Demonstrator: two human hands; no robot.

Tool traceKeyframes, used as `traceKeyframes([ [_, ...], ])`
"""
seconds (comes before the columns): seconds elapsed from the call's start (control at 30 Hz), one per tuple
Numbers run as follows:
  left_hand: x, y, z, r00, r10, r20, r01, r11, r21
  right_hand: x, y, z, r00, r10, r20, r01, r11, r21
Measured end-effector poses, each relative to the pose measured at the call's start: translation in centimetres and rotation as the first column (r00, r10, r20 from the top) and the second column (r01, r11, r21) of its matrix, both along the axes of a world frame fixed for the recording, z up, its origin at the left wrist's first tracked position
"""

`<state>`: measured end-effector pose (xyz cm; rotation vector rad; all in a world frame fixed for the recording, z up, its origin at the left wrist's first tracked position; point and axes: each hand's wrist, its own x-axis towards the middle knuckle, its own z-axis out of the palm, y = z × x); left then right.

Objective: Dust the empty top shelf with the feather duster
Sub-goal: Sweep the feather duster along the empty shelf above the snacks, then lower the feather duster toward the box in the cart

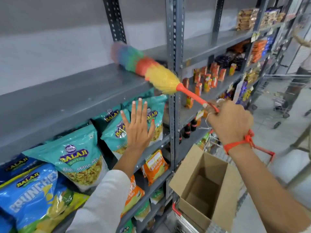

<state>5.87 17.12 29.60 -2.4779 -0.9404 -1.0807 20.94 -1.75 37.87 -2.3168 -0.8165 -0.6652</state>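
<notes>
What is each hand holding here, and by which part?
The right hand grips the duster at the end of its orange handle. The left hand is open and holds nothing.

One head-worn wide-angle view looks forward and down, close to the grey top shelf [70, 91], angled rightward along the aisle.

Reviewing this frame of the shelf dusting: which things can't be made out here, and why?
- Feather duster tip, head view: motion-blurred, so contact with the top shelf is unclear.
- Duster handle end: hidden inside the right hand.
- Top shelf's left stretch: cut off by the frame edge.
- Far packets, upper right: too small and blurred to read.
- Cardboard box bottom: in shadow.
</notes>
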Motion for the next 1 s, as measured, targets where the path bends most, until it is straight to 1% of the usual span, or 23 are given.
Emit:
traceKeyframes([
  [0.1,0.1,-2.0,-3.6,0.998,-0.046,-0.046,0.045,0.998,-0.038,-2.0,-4.9,-5.7,0.997,0.033,-0.069,-0.03,0.999,0.037],
  [0.2,-0.3,-4.6,-8.2,0.985,-0.114,-0.129,0.096,0.986,-0.137,-5.2,-11.0,-12.3,0.972,0.04,-0.231,-0.029,0.998,0.051],
  [0.27,-0.4,-6.2,-10.8,0.969,-0.146,-0.198,0.104,0.973,-0.207,-7.8,-15.1,-16.6,0.933,0.004,-0.36,0.019,0.998,0.058],
  [0.33,-0.6,-7.9,-13.2,0.943,-0.188,-0.273,0.115,0.958,-0.263,-10.5,-18.9,-20.1,0.868,-0.076,-0.491,0.103,0.994,0.028],
  [0.4,-0.7,-9.5,-15.3,0.914,-0.253,-0.316,0.148,0.936,-0.32,-12.8,-21.8,-22.8,0.79,-0.17,-0.589,0.193,0.981,-0.023],
  [0.5,-0.8,-11.9,-18.2,0.872,-0.302,-0.385,0.142,0.909,-0.392,-15.2,-25.3,-25.7,0.657,-0.293,-0.694,0.323,0.942,-0.092],
  [0.57,-0.8,-13.1,-19.8,0.834,-0.339,-0.436,0.142,0.894,-0.424,-15.7,-26.4,-27.3,0.554,-0.338,-0.761,0.35,0.924,-0.156],
  [0.7,-1.2,-14.9,-22.3,0.769,-0.421,-0.48,0.147,0.848,-0.509,-13.7,-25.8,-30.3,0.38,-0.396,-0.836,0.281,0.911,-0.303],
  [0.77,-1.6,-15.4,-23.1,0.751,-0.453,-0.481,0.155,0.829,-0.537,-11.6,-24.2,-32.3,0.281,-0.392,-0.876,0.245,0.912,-0.33],
  [0.87,-2.4,-15.8,-24.1,0.75,-0.486,-0.448,0.171,0.797,-0.579,-8.1,-20.7,-35.4,0.136,-0.371,-0.919,0.236,0.913,-0.333],
  [1.0,-3.6,-15.6,-25.2,0.74,-0.501,-0.449,0.147,0.771,-0.619,-3.2,-14.6,-38.9,0.055,-0.351,-0.935,0.224,0.916,-0.331],
])
